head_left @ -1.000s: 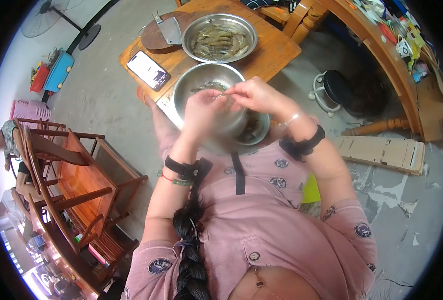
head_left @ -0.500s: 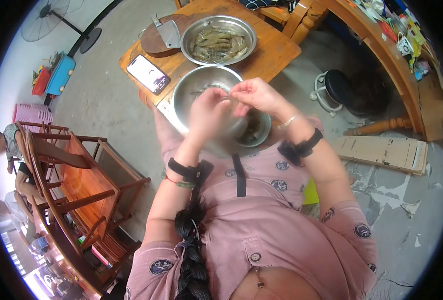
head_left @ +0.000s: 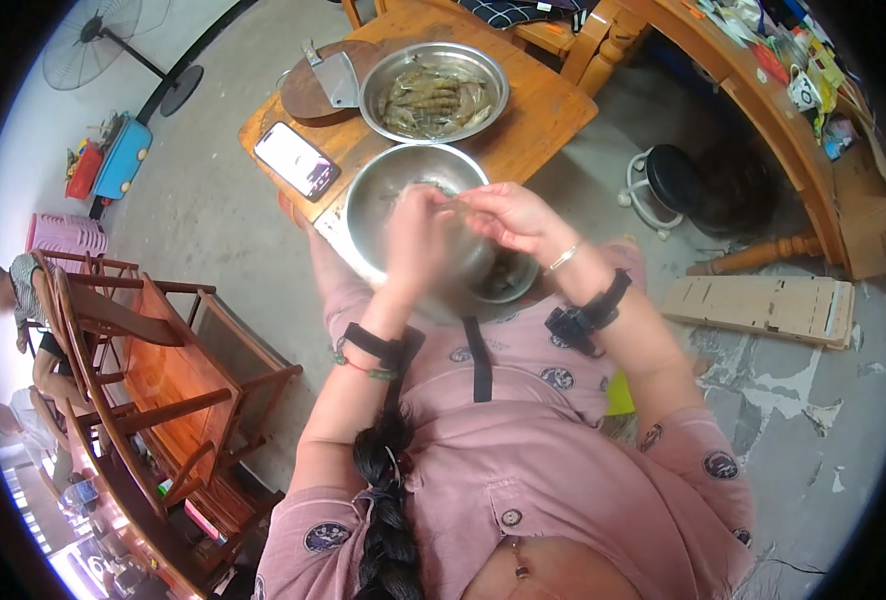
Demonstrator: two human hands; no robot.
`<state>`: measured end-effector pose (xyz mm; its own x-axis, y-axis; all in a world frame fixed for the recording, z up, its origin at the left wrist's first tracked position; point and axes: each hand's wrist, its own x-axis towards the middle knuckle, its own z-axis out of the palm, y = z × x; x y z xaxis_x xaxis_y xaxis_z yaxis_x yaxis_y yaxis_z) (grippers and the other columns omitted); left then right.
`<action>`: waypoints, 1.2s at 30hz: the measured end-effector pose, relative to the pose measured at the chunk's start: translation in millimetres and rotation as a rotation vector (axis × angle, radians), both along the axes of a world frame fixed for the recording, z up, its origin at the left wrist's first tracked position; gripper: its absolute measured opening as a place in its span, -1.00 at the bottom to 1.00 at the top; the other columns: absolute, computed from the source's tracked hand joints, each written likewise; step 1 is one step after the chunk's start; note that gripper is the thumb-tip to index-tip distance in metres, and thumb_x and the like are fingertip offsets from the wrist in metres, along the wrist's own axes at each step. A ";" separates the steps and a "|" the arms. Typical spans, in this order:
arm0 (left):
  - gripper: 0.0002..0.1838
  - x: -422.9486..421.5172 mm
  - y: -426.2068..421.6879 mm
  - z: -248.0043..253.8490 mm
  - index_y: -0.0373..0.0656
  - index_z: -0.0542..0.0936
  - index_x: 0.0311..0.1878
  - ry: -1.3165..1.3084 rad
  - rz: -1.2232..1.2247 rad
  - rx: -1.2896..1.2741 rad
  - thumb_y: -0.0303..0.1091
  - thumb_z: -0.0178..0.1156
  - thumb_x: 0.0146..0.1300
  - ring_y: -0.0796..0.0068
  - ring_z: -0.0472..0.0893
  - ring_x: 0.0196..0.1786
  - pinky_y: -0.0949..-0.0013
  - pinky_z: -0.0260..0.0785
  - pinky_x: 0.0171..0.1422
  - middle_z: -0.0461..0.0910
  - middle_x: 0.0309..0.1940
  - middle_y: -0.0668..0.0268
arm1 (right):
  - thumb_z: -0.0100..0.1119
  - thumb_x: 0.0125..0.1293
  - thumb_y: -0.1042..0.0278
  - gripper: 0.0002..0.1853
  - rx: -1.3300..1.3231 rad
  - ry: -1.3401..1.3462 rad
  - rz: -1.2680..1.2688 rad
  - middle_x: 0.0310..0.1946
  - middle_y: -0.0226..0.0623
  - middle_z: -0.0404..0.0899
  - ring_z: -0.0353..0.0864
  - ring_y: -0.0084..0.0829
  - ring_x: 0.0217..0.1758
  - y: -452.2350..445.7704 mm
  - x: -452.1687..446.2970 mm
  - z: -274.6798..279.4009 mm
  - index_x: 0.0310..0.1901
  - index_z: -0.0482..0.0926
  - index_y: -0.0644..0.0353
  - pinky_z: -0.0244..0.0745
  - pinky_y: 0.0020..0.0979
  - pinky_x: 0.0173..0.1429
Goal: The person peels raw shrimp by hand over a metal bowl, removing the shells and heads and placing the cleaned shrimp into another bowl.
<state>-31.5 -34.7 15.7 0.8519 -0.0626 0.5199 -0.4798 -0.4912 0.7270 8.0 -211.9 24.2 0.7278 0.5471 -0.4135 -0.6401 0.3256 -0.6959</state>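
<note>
My left hand [head_left: 423,232] and my right hand [head_left: 513,215] meet above a steel bowl [head_left: 371,215], fingers pinched together. A small shrimp-like piece [head_left: 453,204] shows between the fingertips; its outline is partly hidden. The left hand is a little blurred. Behind, on the wooden table, stands a second steel bowl [head_left: 501,92] with several raw shrimps [head_left: 431,100]. A smaller bowl [head_left: 523,285] with dark contents sits below my right hand, partly covered by it.
A phone [head_left: 296,160] lies on the table [head_left: 543,110], near a round board [head_left: 308,95] with a cleaver [head_left: 339,80]. Wooden chairs [head_left: 178,350] and two people are at the left. A black stool [head_left: 673,178] and cardboard [head_left: 763,308] are at the right.
The table and bowls sit slightly lower in view. Both hands have moved slightly down, and their fingertips have come closer together around the small piece.
</note>
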 end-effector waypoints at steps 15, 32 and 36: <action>-0.81 10.0 0.9 -9.6 -0.29 0.47 -0.17 -0.061 0.270 -0.052 -0.68 0.22 0.17 0.47 0.56 -0.32 0.47 0.45 -0.22 0.50 -0.33 0.23 | 0.05 0.39 0.44 -0.82 -0.283 -0.210 0.002 -0.46 -0.34 0.61 0.65 -0.58 -0.45 16.0 -12.9 3.7 -0.13 0.56 0.39 0.58 -0.58 -0.40; -0.81 4.6 -8.3 -8.1 -0.27 0.56 -0.16 0.001 0.236 -0.006 -0.61 0.26 0.14 0.33 0.64 -0.27 0.38 0.49 -0.16 0.60 -0.30 0.18 | -0.01 0.46 0.40 -0.84 -0.325 -0.439 -0.061 -0.43 -0.53 0.48 0.42 -0.71 -0.43 23.8 -12.7 5.6 -0.12 0.53 0.29 0.40 -0.61 -0.31; -0.82 3.4 -8.4 -4.1 -0.27 0.58 -0.18 0.014 0.223 -0.008 -0.58 0.28 0.13 0.29 0.66 -0.26 0.36 0.49 -0.16 0.62 -0.31 0.14 | -0.05 0.47 0.40 -0.83 -0.474 -0.555 -0.010 -0.45 -0.53 0.47 0.41 -0.71 -0.45 19.5 -11.1 7.1 -0.19 0.54 0.27 0.40 -0.59 -0.33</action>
<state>-28.1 -43.1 11.6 0.8512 0.1323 0.5080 -0.3500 -0.5781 0.7371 -3.1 -192.4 31.3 0.9031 0.3931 -0.1728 -0.1505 -0.0871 -0.9848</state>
